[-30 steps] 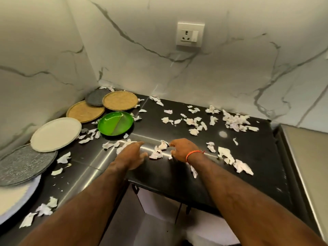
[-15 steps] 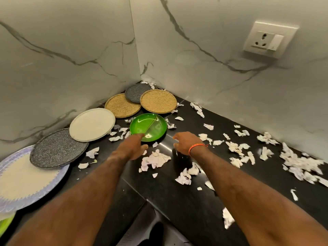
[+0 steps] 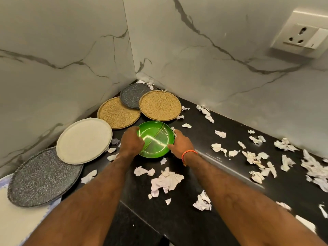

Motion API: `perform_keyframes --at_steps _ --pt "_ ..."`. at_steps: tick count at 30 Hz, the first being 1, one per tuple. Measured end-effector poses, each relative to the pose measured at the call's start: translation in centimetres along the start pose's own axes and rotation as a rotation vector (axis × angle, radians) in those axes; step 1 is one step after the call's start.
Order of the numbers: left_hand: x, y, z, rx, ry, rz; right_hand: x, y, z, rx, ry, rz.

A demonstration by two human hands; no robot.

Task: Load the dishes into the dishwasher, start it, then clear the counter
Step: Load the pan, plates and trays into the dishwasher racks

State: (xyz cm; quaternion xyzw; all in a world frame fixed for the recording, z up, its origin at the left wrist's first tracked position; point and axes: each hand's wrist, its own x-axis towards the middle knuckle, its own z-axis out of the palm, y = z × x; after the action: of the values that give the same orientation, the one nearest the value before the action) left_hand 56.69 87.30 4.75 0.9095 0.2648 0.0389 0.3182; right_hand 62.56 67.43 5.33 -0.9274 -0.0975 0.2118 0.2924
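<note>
Both hands at a glossy green plate (image 3: 156, 139) lying on the black surface (image 3: 221, 174), just in front of the corner where two marble-patterned walls meet. Left hand (image 3: 132, 141) clamped on the plate's left rim, fingers (image 3: 140, 142) curled over the edge onto the inner face, thumb hidden. Right hand (image 3: 180, 142) against the right rim, fingers (image 3: 173, 134) bent round the far edge; an orange band (image 3: 189, 153) round that wrist. Whether lifted or still flat on the surface, cannot tell. Divided inside by a raised ridge running across the green face. Behind it, two tan woven-looking plates (image 3: 159, 105), side by side and overlapped at the back by a small grey speckled plate (image 3: 132, 95) tucked into the corner. To the left along the wall, a cream plate (image 3: 84, 140), its lower edge lapping over a large grey speckled plate (image 3: 44, 176), which in turn lies on a pale plate with a lilac rim (image 3: 16, 219) at the frame's lower left. Torn scraps of white paper (image 3: 166, 180) strewn over the surface: a crumpled clump just below the hands, more between the plates, many scattered to the right toward the wall. A white wall socket (image 3: 301, 39) high on the right wall.
</note>
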Motion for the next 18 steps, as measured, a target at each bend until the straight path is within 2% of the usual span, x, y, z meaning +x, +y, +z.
perform_keyframes --at_steps 4,8,12,18 --pt "-0.4 0.6 -0.2 -0.123 0.011 -0.044 -0.8 1.7 -0.7 0.124 0.047 0.002" --pt "-2.5 2.1 -0.1 -0.151 -0.068 0.075 -3.5 4.0 -3.0 0.145 0.088 -0.026" --pt "-5.7 3.9 0.9 -0.283 -0.135 0.198 -8.9 6.9 -5.5 0.151 0.224 -0.024" --pt "-15.3 9.5 2.3 -0.443 -0.323 0.358 -18.7 13.9 -8.3 0.154 0.393 -0.018"
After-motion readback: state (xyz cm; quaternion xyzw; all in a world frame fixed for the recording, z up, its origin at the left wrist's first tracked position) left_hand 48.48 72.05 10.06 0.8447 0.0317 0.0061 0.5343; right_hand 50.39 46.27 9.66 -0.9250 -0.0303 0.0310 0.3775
